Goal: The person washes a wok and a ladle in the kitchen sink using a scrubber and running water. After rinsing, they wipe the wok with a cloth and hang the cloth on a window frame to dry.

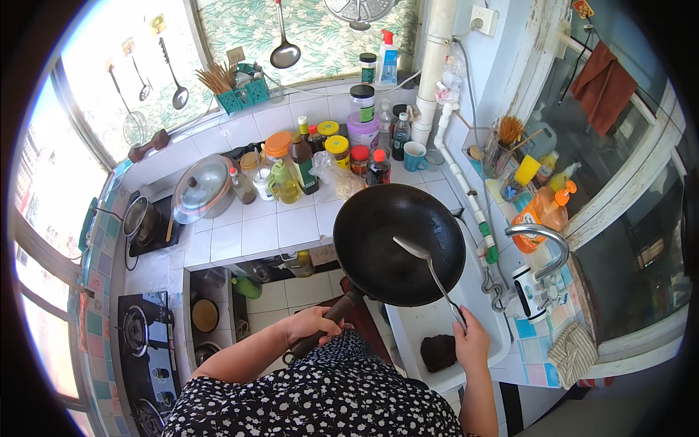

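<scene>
One wok (pixel 399 244), left hand (pixel 313 324) grip clamped on handle; right hand (pixel 472 342) grip clamped on one spatula (pixel 429 266).

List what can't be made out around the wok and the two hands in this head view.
- Left hand: its fingers wrap the wok handle, hiding palm and grip.
- Right hand: it covers the metal spatula handle's end.
- Sink: the wok covers much of the basin.
- Dark lump in the sink: too small to identify.
- Wok's inside: too dark to show residue or water.
</scene>
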`<state>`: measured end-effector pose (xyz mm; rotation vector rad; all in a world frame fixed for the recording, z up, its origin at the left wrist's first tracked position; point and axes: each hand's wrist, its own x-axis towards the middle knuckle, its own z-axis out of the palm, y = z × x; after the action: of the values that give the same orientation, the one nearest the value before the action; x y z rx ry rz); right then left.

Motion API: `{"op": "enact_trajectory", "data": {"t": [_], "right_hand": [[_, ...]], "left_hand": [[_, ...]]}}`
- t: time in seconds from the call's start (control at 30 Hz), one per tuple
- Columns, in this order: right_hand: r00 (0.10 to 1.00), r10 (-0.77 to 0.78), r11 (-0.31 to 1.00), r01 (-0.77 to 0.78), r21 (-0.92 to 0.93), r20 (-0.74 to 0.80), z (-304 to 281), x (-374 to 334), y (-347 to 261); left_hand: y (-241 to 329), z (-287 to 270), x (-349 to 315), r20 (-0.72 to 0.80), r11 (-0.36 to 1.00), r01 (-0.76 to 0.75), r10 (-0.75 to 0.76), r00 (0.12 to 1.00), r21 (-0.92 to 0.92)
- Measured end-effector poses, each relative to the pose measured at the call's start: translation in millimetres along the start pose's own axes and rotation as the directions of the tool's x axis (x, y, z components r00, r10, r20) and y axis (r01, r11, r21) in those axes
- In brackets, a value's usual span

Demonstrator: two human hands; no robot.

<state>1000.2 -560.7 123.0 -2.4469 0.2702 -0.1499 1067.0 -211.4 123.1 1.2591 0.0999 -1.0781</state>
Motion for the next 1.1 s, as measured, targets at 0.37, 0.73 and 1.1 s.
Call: {"op": "enact_trajectory", "data": {"t": [0.37,0.73,1.1], "right_hand": [[0.997,-0.059,0.976,0.045,0.213,0.057,24,-3,29],[0.862,0.282,0.479,-0.507,0.717,0.421,93,21,40],[0.810,0.121,0.517,-0.545,0.660,0.573,137,39,-63]], "left_hand": [[-51,19,-60,-0.196,0.988,-0.069,0.042,0.980,-0.136],[-70,-43,-100,-0.351,0.980,-0.018,-0.055,0.935,-0.200],[-83,-125,-127,-0.331,0.931,-0.112,-0.010,0.943,-0.347]]}}
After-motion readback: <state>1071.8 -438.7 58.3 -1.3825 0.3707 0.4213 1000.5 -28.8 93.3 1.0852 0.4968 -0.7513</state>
